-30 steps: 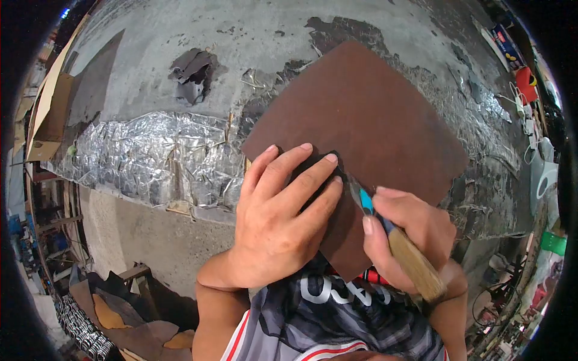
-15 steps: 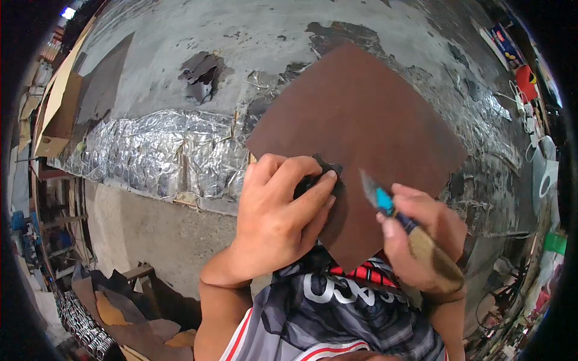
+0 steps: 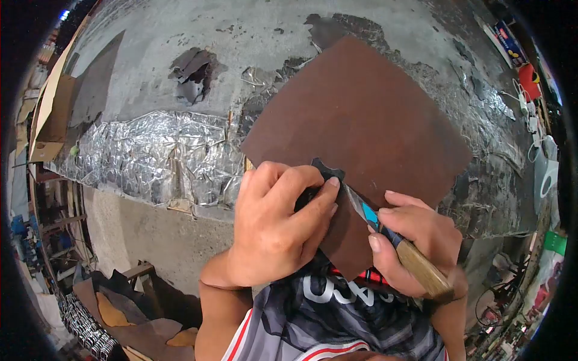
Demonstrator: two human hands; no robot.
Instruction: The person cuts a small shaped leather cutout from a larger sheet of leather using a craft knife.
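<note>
Right hand [image 3: 418, 239] has the knife [image 3: 392, 237] pinched, slanting up-left from that grip, pointing at the black scrap [image 3: 327, 169] the left hand [image 3: 280, 225] pinches (touching? can't tell) over the brown sheet [image 3: 361, 108].

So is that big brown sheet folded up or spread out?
Spread out. The brown sheet shows one broad face, with its top, left and right corners well apart on the worktop.

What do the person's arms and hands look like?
No gloves: the left hand and right hand are bare. What shows of the arms is bare too. The shirt is black and grey, with white lettering and red-and-white trim.
</note>
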